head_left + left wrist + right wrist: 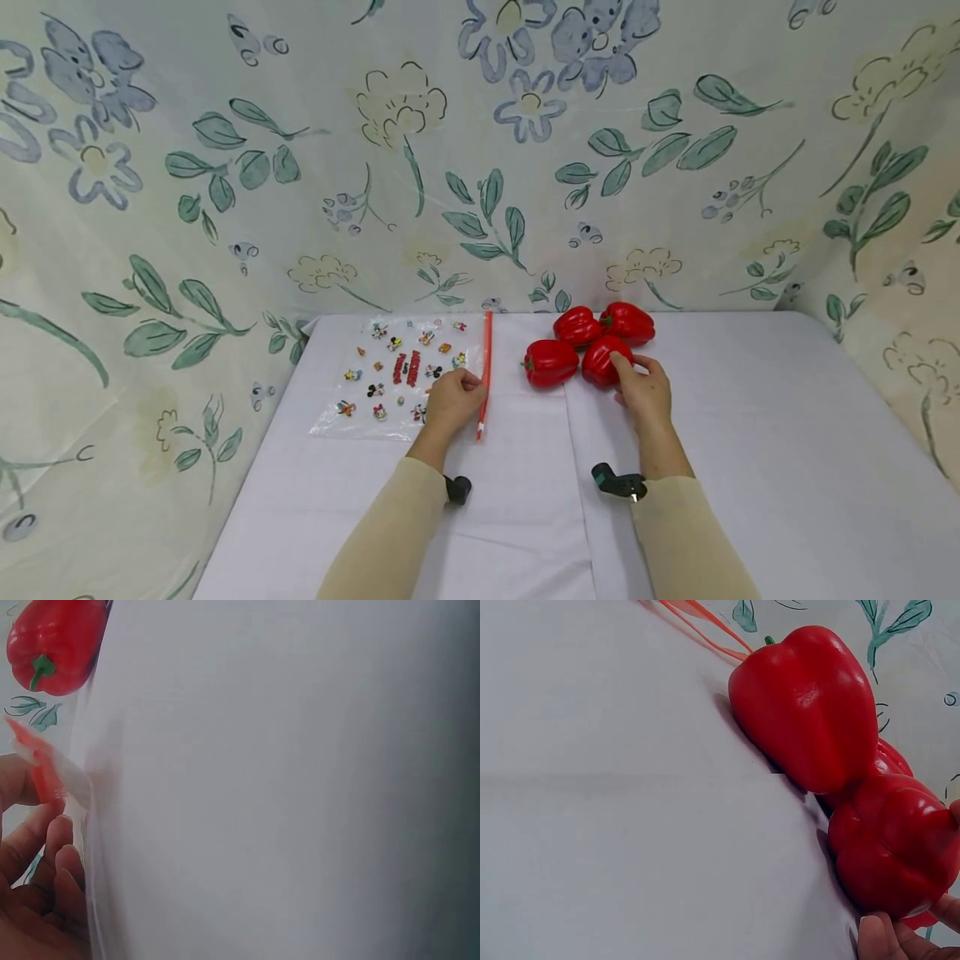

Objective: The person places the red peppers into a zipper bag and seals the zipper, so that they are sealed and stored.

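Observation:
A clear zip bag [390,400] with cartoon prints and an orange zip edge [487,350] lies flat at the left. My left hand [456,402] pinches that orange edge between thumb and finger, and the left wrist view shows the edge [46,776] lifted off the cloth. In the right wrist view the far part of the orange strip splits into two strands. Several red bell peppers sit together right of the bag. My right hand [643,392] grips the nearest right bell pepper [602,360], thumb on top and fingers at its side. Another bell pepper [551,363] stands between it and the bag.
Two more bell peppers [576,326] lie behind, close to the back edge. A white cloth [765,433] covers the table, with a fold line running down its middle. A floral curtain [495,167] hangs directly behind the table.

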